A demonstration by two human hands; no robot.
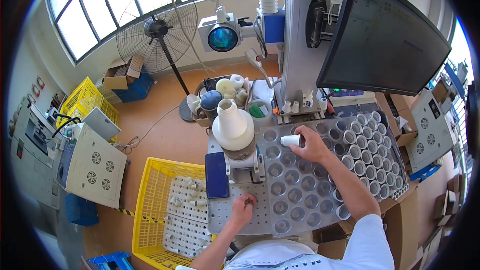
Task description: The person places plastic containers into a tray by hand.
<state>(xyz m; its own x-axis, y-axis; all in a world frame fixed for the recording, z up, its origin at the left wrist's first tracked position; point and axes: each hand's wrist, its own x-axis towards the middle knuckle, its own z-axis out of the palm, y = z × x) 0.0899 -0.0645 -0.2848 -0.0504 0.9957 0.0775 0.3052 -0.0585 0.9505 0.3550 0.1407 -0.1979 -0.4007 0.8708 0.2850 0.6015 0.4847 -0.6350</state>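
My right hand [312,145] grips a white plastic cup [289,140], tilted on its side above the clear tray of round pockets [274,170]. Many similar white cups [366,157] stand in rows on the tray's right part, open ends up. My left hand [243,208] rests with curled fingers on the perforated metal plate [220,220]; what those fingers hold, if anything, is hidden. Between the hands and the back of the bench, a white bottle-shaped piece [233,129] sits upright on a metal fixture [244,168]. Beside the fixture lies a dark blue phone [217,175].
A yellow crate [145,210] with perforated boards and small white parts stands at left. Behind the tray rises a metal column [299,35] carrying a lens head [223,38]. A monitor [385,35] overhangs the right side. A box of round parts [202,115] sits behind the fixture.
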